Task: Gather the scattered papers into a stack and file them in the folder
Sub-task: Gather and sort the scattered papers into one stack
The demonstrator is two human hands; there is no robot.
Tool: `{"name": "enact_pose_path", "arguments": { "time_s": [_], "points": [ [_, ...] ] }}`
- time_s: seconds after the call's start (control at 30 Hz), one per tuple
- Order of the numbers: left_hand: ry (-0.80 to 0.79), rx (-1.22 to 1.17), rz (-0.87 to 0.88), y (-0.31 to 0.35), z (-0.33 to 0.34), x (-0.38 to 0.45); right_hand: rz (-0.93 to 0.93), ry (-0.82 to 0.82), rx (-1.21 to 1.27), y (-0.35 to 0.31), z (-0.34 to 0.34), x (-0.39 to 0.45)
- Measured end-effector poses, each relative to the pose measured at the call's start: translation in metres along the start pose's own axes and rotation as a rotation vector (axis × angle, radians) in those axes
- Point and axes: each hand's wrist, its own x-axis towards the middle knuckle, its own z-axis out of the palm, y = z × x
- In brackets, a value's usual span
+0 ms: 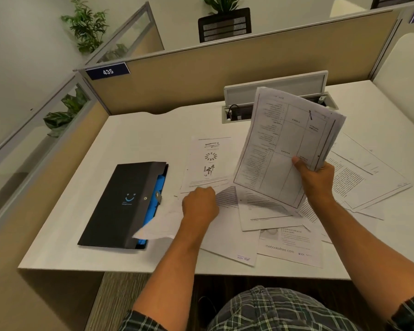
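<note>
Papers (268,211) lay scattered over the white desk (141,130) before me. My right hand (317,180) gripped a raised stack of sheets (287,144) at its lower edge, thumb across the front. My left hand (200,203) was clenched on a loose sheet (160,225) whose corner overlapped the black folder (124,204).

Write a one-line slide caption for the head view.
Right hand holds gathered papers upright; left hand pinches a loose sheet beside the black folder.
</note>
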Motion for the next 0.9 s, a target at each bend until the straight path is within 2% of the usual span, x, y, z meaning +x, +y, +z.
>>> {"name": "enact_pose_path", "arguments": {
  "time_s": [0.13, 0.23, 0.3, 0.43, 0.67, 0.83, 0.9],
  "points": [
    [0.116, -0.081, -0.035, -0.001, -0.044, -0.011, -0.014, 0.099, -0.022, 0.0, -0.006, 0.008],
    [0.272, -0.154, -0.098, 0.0, -0.069, -0.02, 0.0, 0.133, -0.073, 0.003, -0.01, 0.011],
    [0.401, -0.206, -0.103, 0.004, -0.079, -0.026, 0.028, 0.114, -0.1, 0.005, -0.009, 0.009],
    [0.56, -0.3, 0.028, 0.023, -0.082, -0.035, 0.072, -0.003, -0.104, 0.007, 0.003, -0.005],
    [0.48, -0.222, 0.177, 0.078, -0.051, -0.023, 0.121, -0.274, -0.004, -0.005, 0.03, -0.021],
    [0.276, -0.424, 0.449, 0.078, -0.028, -0.01, 0.141, -0.382, 0.069, -0.011, 0.027, -0.023],
    [0.289, -0.423, 0.537, 0.068, -0.021, 0.0, 0.152, -0.422, 0.08, -0.011, 0.023, -0.022]
  ]
}}
